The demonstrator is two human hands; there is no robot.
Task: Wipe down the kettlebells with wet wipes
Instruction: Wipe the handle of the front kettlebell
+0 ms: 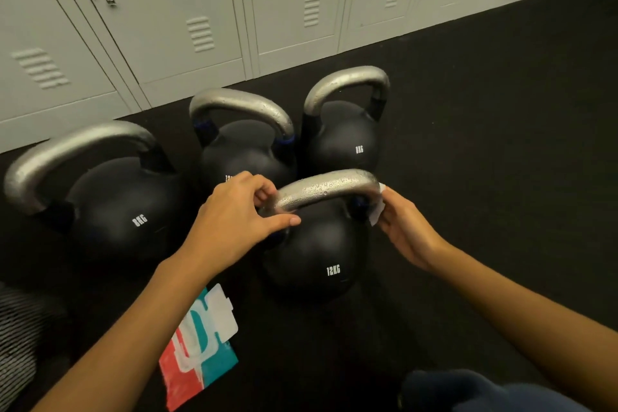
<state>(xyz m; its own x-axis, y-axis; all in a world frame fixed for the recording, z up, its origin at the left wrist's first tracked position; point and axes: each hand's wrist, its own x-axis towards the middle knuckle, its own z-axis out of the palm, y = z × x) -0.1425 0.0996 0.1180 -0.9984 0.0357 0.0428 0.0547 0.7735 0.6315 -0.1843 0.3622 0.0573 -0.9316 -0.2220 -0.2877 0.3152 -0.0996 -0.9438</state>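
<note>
Four black kettlebells stand on the dark floor [501, 144] before grey lockers [167, 10]. The near 12KG bell [314, 261] sits in front of the other three. The left hand [234, 214] curls round the left end of its wet silver handle [326, 189] — a firm grip. The right hand [409, 231] pinches a white wipe [378, 207] against the handle's right end. A red-and-teal wipes pack [197, 351] lies on the floor near the left forearm — flap open.

Both forearms are bare, no sleeves showing, and dark navy cloth [475, 391] covers the knee.
</note>
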